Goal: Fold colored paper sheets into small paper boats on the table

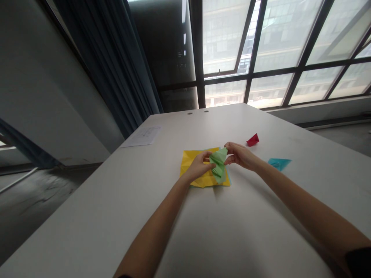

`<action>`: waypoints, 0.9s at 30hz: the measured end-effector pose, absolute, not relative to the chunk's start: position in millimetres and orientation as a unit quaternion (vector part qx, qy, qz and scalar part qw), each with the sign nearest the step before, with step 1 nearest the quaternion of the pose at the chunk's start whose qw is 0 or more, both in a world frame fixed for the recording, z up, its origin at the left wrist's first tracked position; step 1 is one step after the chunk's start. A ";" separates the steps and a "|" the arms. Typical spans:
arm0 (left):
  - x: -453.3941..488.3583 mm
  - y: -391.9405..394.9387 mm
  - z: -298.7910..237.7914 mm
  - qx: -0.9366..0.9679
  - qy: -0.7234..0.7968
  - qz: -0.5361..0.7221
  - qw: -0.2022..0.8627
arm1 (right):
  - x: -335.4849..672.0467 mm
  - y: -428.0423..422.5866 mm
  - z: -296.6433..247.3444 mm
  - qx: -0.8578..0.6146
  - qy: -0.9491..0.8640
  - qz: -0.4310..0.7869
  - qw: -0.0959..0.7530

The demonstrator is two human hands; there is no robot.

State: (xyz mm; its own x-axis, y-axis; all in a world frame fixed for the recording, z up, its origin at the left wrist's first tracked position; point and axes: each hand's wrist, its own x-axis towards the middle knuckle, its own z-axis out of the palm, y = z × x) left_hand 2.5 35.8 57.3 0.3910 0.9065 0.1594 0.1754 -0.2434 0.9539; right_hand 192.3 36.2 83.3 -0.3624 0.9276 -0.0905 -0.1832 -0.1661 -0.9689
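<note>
A light green sheet of folded paper, creased and partly pleated, is held up between my two hands. My left hand grips its left side, thumb in front and fingers behind. At the upper right corner, my right hand pinches the paper between thumb and fingertips. Beneath lies a yellow sheet of creased paper, with blue paper edges peeking out under it. The green paper hides part of the yellow sheet.
On the white table, a small red folded paper lies beyond my right hand. A blue folded paper sits beside my right forearm. A printed white sheet is at the far left. Windows and a dark blue curtain stand behind.
</note>
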 end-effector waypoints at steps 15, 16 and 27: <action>1.5 44.5 50.2 0.649 0.519 0.420 0.363 | 183.7 25.0 81.7 -0.457 -0.792 0.263 0.307; 1.8 44.7 50.0 0.646 0.523 0.420 0.366 | 183.4 25.1 80.6 -0.456 -0.808 0.237 0.286; 6.2 41.9 51.3 0.635 0.531 0.413 0.378 | 174.7 23.2 72.3 -0.513 -0.839 0.067 0.171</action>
State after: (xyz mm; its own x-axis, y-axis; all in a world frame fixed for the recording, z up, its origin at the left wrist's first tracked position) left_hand 6.2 41.9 51.3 0.0934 0.9880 0.1232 0.3621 -0.1490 0.9201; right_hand 174.7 23.2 72.3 -0.4158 0.8829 0.2180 0.8368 0.4653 -0.2884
